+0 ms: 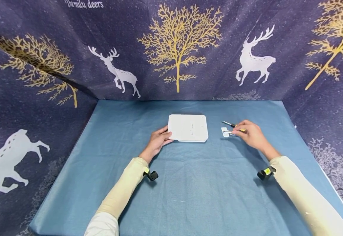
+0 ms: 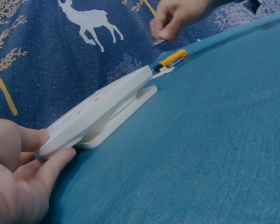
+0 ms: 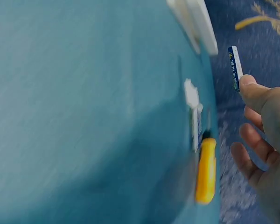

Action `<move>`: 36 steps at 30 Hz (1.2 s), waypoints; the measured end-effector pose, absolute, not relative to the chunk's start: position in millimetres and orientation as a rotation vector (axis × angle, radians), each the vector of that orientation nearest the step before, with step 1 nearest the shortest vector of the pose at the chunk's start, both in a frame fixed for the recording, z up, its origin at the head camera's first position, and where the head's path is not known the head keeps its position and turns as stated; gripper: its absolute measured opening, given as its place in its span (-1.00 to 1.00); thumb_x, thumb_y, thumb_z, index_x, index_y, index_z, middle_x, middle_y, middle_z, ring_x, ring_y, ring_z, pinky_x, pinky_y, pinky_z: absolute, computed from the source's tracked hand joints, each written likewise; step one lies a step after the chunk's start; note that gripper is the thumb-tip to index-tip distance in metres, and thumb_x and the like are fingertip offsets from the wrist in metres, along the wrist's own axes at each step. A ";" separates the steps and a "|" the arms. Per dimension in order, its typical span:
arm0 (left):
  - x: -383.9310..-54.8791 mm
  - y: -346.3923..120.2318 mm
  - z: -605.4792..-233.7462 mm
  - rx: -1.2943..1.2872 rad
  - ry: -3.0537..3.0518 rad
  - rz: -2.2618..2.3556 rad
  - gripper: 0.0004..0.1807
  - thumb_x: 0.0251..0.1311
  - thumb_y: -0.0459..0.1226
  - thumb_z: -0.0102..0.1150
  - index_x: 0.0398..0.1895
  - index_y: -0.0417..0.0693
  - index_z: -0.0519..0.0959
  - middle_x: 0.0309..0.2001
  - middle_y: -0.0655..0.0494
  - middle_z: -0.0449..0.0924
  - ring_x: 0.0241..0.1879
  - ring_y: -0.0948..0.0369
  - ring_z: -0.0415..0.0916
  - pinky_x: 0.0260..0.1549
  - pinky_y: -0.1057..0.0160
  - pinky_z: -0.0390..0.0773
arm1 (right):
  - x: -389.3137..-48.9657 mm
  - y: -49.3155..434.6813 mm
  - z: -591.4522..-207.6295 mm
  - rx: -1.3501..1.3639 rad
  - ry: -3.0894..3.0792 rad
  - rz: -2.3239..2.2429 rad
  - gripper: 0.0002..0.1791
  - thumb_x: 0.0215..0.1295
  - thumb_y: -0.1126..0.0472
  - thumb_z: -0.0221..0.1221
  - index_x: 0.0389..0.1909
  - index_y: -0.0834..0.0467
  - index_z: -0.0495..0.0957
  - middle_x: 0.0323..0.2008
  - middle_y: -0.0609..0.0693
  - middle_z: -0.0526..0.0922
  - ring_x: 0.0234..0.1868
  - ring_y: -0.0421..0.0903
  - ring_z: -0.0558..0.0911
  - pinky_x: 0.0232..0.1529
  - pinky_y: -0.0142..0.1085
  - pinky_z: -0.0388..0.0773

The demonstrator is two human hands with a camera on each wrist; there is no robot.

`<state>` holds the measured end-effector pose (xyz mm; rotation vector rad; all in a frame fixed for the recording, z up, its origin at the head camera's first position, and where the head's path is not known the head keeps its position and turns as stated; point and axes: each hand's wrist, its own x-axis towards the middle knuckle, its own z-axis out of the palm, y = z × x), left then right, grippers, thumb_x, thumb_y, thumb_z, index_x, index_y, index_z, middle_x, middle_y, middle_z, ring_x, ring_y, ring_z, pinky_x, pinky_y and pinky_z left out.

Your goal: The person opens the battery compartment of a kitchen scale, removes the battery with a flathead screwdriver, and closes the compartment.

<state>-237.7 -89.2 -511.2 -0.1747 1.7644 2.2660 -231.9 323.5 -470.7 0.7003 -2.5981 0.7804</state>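
Note:
A flat white device with rounded corners point(image 1: 188, 127), its kind unclear, is tilted up at its left end. My left hand point(image 1: 156, 139) pinches that end, thumb on one face and fingers on the other. In the left wrist view, its upper body point(image 2: 100, 105) leans over a thinner white plate point(image 2: 123, 119). To its right, my right hand point(image 1: 251, 134) holds a slim battery point(image 3: 235, 67) by one end between thumb and fingers, above the table. Below that hand lie a small white plastic piece point(image 3: 191, 94), more slim batteries point(image 3: 196, 128) and a screwdriver with a yellow handle point(image 3: 206, 170).
A blue cloth point(image 1: 183, 183) covers the table. Behind it hangs a dark curtain point(image 1: 206, 82) printed with deer and trees. Each wrist wears a small black camera, one on the left point(image 1: 152, 175) and one on the right point(image 1: 264, 173).

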 end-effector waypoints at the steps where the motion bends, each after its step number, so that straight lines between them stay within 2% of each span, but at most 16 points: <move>1: -237.5 -89.5 -511.3 -0.171 1.765 2.265 -0.39 0.43 -0.45 0.16 0.53 -0.14 0.32 0.34 -0.29 0.47 0.18 -0.09 0.60 0.09 0.08 0.70 | -229.5 328.4 -472.8 0.692 -2.593 0.772 -0.92 0.14 0.35 0.47 -0.33 0.18 0.81 -0.28 0.06 0.69 -0.32 0.00 0.65 -0.38 -0.36 0.60; 3: -237.6 -90.0 -511.2 -0.164 1.765 2.261 -0.38 0.44 -0.45 0.16 0.53 -0.14 0.31 0.34 -0.28 0.46 0.20 -0.10 0.58 0.10 0.08 0.69 | -225.9 336.7 -477.4 0.676 -2.592 0.771 -0.92 0.13 0.37 0.47 -0.33 0.19 0.82 -0.29 0.07 0.69 -0.32 0.00 0.64 -0.36 -0.42 0.52; 6: -238.5 -91.2 -511.6 -0.161 1.763 2.259 -0.38 0.44 -0.44 0.16 0.53 -0.13 0.31 0.35 -0.27 0.46 0.22 -0.11 0.56 0.10 0.09 0.69 | -222.9 345.0 -483.9 0.658 -2.600 0.758 -0.91 0.12 0.38 0.47 -0.34 0.20 0.82 -0.31 0.07 0.69 -0.30 0.02 0.62 -0.31 -0.36 0.47; 11: -239.8 -92.4 -511.8 -0.171 1.760 2.259 -0.39 0.43 -0.43 0.17 0.52 -0.11 0.33 0.33 -0.24 0.49 0.22 -0.10 0.57 0.09 0.11 0.70 | -221.7 350.8 -492.5 0.640 -2.615 0.715 -0.91 0.10 0.38 0.49 -0.35 0.20 0.82 -0.33 0.08 0.69 -0.25 0.06 0.62 -0.21 -0.15 0.49; 16: -239.4 -92.0 -511.4 -0.172 1.765 2.250 -0.39 0.44 -0.42 0.17 0.53 -0.09 0.33 0.33 -0.23 0.49 0.19 -0.07 0.59 0.08 0.11 0.70 | -221.5 350.9 -495.7 0.638 -2.616 0.701 -0.91 0.06 0.38 0.51 -0.39 0.22 0.82 -0.34 0.10 0.69 -0.27 0.09 0.61 -0.21 -0.06 0.52; 29: -238.1 -89.6 -510.3 -0.165 1.757 2.256 -0.39 0.44 -0.44 0.16 0.53 -0.13 0.32 0.33 -0.27 0.47 0.22 -0.10 0.56 0.09 0.10 0.70 | -219.2 351.3 -499.1 0.688 -2.658 0.644 -0.91 0.05 0.36 0.51 -0.39 0.20 0.83 -0.33 0.11 0.73 -0.25 0.15 0.64 -0.18 0.05 0.55; 36: -237.6 -90.1 -510.0 -0.161 1.750 2.256 -0.39 0.44 -0.44 0.15 0.53 -0.12 0.32 0.33 -0.29 0.47 0.21 -0.09 0.57 0.12 0.06 0.68 | -218.2 351.6 -497.5 0.631 -2.709 0.670 -0.91 0.10 0.34 0.50 -0.35 0.22 0.83 -0.30 0.15 0.75 -0.19 0.21 0.65 -0.12 0.13 0.56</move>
